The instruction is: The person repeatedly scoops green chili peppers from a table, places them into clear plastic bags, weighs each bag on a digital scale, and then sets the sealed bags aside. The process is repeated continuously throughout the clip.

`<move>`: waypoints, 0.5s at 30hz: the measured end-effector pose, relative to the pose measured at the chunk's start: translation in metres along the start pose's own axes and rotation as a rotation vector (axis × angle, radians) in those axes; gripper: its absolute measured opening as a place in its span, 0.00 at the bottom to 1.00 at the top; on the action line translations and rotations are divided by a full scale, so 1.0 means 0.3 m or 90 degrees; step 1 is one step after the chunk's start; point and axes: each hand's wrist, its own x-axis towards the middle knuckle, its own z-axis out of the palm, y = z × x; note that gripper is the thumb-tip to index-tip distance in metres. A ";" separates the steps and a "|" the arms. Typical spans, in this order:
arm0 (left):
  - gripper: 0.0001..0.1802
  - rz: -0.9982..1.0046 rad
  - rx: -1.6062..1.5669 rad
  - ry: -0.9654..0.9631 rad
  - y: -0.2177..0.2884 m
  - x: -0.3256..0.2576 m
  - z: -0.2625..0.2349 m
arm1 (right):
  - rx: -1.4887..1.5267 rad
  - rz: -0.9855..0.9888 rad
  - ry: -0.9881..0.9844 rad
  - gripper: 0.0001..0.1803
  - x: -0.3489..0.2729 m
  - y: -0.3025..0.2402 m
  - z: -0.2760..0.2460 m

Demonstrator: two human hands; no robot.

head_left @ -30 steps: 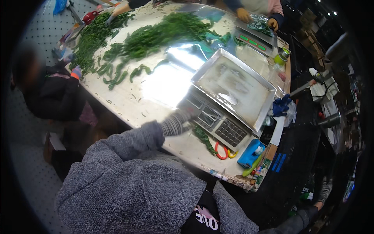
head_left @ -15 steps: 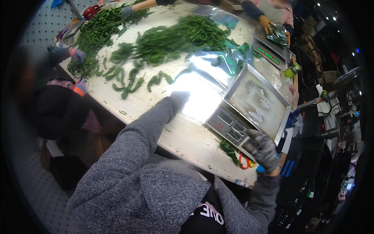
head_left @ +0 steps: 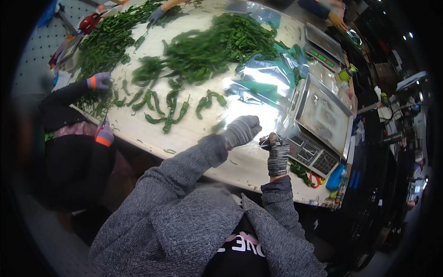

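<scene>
Fingers of the gloved right hand (head_left: pixel 278 154) pinch a small dark object beside the scale (head_left: pixel 318 124); the left hand (head_left: pixel 242 130), loosely curled and empty, steadies the clear bag (head_left: pixel 258 99).

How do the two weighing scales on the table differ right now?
The near scale sits beside the person's right hand; the far scale lies toward the table's far end, by another person's orange-gloved hand. The near scale's keypad faces the wearer and shows plainly; the far one shows only a strip of green lights along its front. The near scale looks larger in this view. Both carry a bare, rectangular metal pan.
</scene>
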 end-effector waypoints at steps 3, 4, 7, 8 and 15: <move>0.13 -0.087 -0.279 0.166 0.042 -0.083 -0.126 | -0.067 -0.050 -0.036 0.14 -0.033 0.047 0.008; 0.18 -0.080 -0.187 0.151 0.070 -0.118 -0.134 | -0.143 -0.067 -0.081 0.15 -0.035 0.104 -0.003; 0.24 -0.174 -0.231 -0.040 0.087 -0.161 -0.148 | -0.221 -0.055 -0.175 0.19 -0.071 0.173 0.012; 0.24 -0.231 -0.320 -0.126 0.101 -0.161 -0.210 | -0.103 0.048 -0.190 0.20 -0.089 0.136 0.046; 0.09 -0.171 -0.157 -0.027 0.094 -0.207 -0.127 | -0.011 0.184 -0.184 0.12 -0.129 0.115 0.026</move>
